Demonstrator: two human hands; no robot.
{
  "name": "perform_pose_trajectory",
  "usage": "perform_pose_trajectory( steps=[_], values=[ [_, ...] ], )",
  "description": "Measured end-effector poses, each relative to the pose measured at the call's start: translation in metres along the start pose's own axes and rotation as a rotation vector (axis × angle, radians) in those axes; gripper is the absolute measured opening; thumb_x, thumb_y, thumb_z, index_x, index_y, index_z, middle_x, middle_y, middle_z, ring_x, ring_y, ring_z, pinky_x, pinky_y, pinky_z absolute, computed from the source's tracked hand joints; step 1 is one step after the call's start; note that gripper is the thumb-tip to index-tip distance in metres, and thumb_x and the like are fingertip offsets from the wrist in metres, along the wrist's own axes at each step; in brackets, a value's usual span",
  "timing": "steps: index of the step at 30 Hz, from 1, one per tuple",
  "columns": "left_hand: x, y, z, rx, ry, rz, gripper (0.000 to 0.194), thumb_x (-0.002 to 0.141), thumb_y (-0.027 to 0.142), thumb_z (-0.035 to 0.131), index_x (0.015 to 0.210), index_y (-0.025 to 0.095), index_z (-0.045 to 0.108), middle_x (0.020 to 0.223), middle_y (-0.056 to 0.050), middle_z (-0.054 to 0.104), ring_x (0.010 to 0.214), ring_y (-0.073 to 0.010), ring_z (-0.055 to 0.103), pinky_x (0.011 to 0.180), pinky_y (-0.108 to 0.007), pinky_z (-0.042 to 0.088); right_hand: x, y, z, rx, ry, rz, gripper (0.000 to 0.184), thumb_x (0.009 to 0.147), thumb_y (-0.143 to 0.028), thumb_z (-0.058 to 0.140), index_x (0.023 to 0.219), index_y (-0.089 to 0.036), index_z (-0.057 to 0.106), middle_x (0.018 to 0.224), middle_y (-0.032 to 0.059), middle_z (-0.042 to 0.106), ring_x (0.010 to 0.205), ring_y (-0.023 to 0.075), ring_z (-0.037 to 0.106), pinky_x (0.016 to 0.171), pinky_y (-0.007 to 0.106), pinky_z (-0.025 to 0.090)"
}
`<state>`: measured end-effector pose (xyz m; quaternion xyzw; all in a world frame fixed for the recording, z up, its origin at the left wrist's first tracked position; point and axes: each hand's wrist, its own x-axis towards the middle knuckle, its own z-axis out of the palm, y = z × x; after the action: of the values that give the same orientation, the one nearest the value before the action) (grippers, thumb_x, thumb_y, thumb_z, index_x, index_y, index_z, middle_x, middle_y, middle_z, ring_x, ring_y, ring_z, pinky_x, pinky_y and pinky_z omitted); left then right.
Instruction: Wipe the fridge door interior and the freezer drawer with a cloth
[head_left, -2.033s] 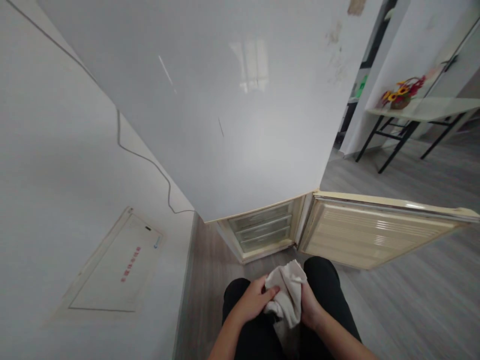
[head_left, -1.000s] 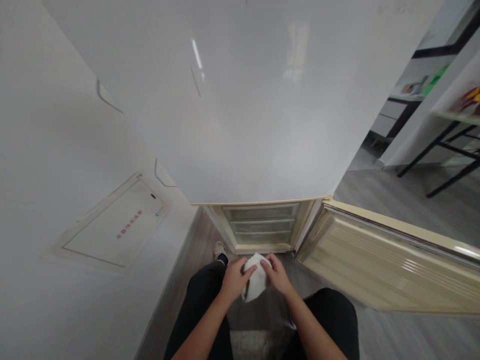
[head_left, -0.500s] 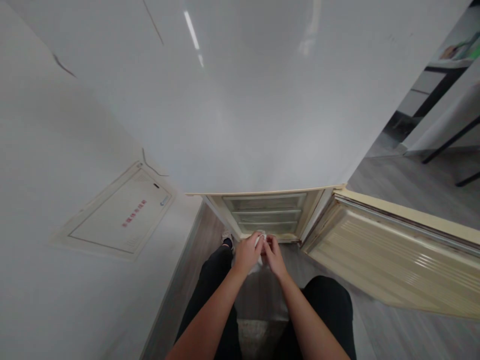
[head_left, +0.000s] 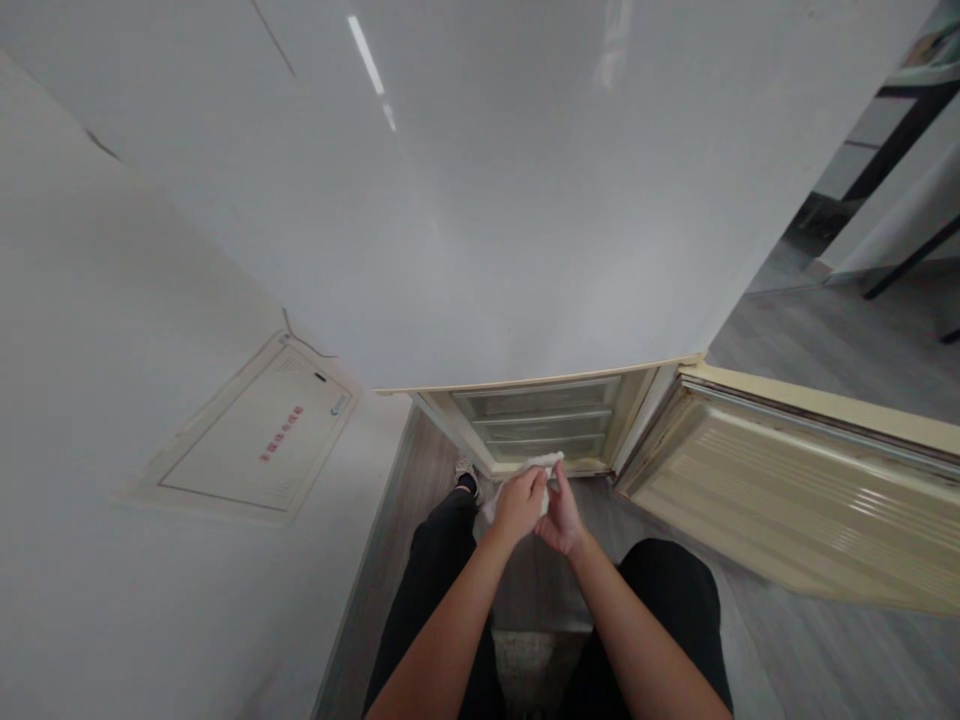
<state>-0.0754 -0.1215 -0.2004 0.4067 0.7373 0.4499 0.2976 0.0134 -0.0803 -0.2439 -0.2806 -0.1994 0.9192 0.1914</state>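
My left hand point(head_left: 516, 503) and my right hand point(head_left: 561, 514) are close together in front of me, both closed on a small white cloth point(head_left: 541, 464) that pokes up between the fingers. The hands are held just before the open lower compartment of a white fridge point(head_left: 487, 200), where several clear drawers point(head_left: 541, 420) show. The lower door point(head_left: 787, 500) stands swung open to the right. My legs in black trousers are below the hands.
A white wall on the left carries a flat panel with red lettering point(head_left: 259, 440). Grey wood floor point(head_left: 840, 350) runs to the right, where black table legs point(head_left: 911, 265) stand. A shoe point(head_left: 466, 470) shows by the fridge base.
Both hands have moved forward and up from my lap toward the fridge's lower compartment, bunching the cloth smaller. The view has tilted down and nearer to the fridge.
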Motion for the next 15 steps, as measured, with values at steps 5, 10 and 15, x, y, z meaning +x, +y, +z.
perform_pose_trajectory(
  steps=[5, 10, 15],
  values=[
    [0.012, -0.013, 0.019, -0.251, -0.073, -0.107, 0.014, 0.088, 0.035, 0.066, 0.087, 0.023, 0.073, 0.089, -0.005, 0.075, 0.086, -0.0217, 0.066, 0.087, -0.034, 0.05, 0.015, -0.008, -0.009, 0.192, 0.361, -0.13, 0.019, 0.093, -0.035, 0.058, 0.09, -0.017, 0.064, 0.079, 0.0052, 0.073, 0.074, 0.0197, 0.072, 0.076, 0.031, 0.058],
    [0.061, -0.014, 0.028, -0.491, 0.038, -0.263, 0.021, 0.093, 0.034, 0.065, 0.105, 0.016, 0.067, 0.091, -0.003, 0.069, 0.082, -0.0161, 0.064, 0.082, -0.035, 0.055, 0.027, -0.016, -0.024, 0.365, 0.629, -0.232, 0.015, 0.095, -0.027, 0.054, 0.098, -0.017, 0.065, 0.08, 0.0031, 0.075, 0.067, 0.0169, 0.071, 0.068, 0.029, 0.06],
    [0.122, 0.001, 0.024, -0.76, 0.179, -0.388, 0.037, 0.097, 0.042, 0.061, 0.123, 0.016, 0.061, 0.119, -0.009, 0.065, 0.1, -0.0195, 0.065, 0.086, -0.04, 0.058, 0.026, -0.044, -0.041, 0.369, 0.628, -0.346, 0.025, 0.098, -0.03, 0.046, 0.107, -0.017, 0.065, 0.087, 0.0043, 0.075, 0.081, 0.017, 0.073, 0.077, 0.029, 0.061]
  ],
)
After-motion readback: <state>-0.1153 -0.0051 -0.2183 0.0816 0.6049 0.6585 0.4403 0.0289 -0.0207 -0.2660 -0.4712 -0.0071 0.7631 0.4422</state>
